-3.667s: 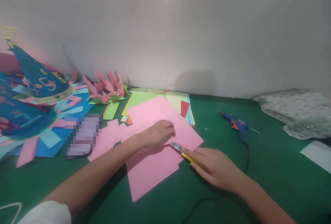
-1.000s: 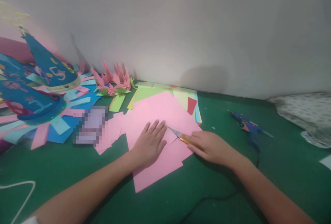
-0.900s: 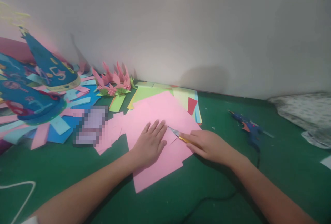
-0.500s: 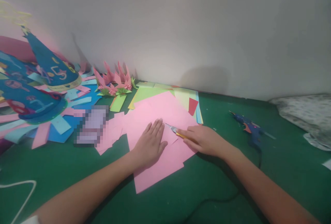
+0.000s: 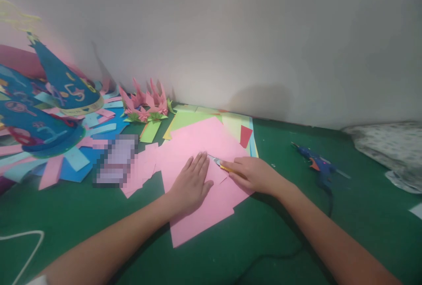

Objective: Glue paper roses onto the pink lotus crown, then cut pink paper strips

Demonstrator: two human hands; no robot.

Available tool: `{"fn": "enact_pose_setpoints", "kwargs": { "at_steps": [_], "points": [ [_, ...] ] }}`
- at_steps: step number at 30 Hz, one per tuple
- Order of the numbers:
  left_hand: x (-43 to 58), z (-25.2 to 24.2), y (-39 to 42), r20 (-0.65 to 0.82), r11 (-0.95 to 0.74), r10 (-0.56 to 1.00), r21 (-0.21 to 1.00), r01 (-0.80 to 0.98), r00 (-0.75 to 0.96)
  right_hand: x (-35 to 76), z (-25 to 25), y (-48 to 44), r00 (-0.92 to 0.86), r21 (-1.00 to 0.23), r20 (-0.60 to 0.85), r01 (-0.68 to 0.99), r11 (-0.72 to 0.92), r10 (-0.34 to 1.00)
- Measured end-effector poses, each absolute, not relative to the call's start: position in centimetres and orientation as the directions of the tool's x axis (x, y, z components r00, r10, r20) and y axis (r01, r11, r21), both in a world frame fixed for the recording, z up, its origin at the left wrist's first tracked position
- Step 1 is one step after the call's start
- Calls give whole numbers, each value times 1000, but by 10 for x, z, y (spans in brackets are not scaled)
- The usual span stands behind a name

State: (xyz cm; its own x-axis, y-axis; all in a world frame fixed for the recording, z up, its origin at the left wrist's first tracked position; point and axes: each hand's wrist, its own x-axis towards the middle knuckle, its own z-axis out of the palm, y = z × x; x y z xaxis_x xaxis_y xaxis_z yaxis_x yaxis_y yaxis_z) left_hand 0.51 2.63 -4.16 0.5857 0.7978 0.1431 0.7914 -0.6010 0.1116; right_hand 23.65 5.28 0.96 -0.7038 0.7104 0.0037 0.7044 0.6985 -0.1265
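Note:
Pink paper sheets (image 5: pixel 198 228) lie overlapping in the middle of the green table. My left hand (image 5: pixel 189 184) rests flat on the pink paper, palm down, fingers stretched forward and thumb out to the right. A yellow utility knife (image 5: pixel 224 167) is gripped in my right hand (image 5: pixel 255 174), its thin blade pointing left over the paper close to my left fingertips. A smaller pink piece (image 5: pixel 216 175) with a pointed corner shows between my two hands. Whether the blade tip touches the paper is too fine to tell.
Blue cone hats (image 5: pixel 67 83) with paper strips stand at the left. Behind the paper are a pink paper-flower crown (image 5: pixel 147 102) and coloured sheets (image 5: pixel 194 120). A blurred-out rectangular object (image 5: pixel 117 160) lies left. At right lie a blue glue gun (image 5: pixel 319 166) and patterned cloth (image 5: pixel 392 144).
My right hand has moved slightly left with the utility knife, bringing the blade nearer my left fingertips. My left hand stays in place on the paper.

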Motion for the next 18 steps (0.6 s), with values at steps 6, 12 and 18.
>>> {"fn": "enact_pose_setpoints", "kwargs": {
  "at_steps": [6,12,18],
  "points": [
    [5,-44,25,196,-583,808,133,802,555,232,7,55,-693,-117,33,713,691,721],
    [5,-40,25,155,-580,813,133,804,561,226,2,62,-693,-111,64,710,695,718],
    [6,-40,25,148,-568,822,139,811,550,217,2,73,-702,-104,84,699,707,707]
  ]
}}
